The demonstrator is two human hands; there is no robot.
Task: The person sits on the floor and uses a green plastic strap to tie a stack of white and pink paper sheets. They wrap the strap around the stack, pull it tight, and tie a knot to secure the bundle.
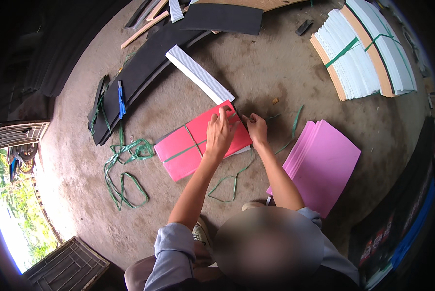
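A bundle of red sheets point(175, 151) lies on the floor in front of me, with green plastic twine point(193, 137) crossing over its top. My left hand point(220, 132) rests on the bundle's right part, thumb and fingers apart, beside the twine. At the bundle's right end, my right hand point(256, 129) is closed in a pinch where the twine runs over the edge. The fingertips partly hide what they grip, which looks like the twine. A loose length of green twine point(235, 182) curls on the floor near my forearms.
Pink sheets point(326, 165) lie to the right. A white slatted stack point(200, 72) touches the bundle's far end. Long black sheets point(152, 68) carry blue-handled scissors point(121, 102). Tangled green twine point(125, 150) lies left. Tied white stacks point(353, 63) stand far right.
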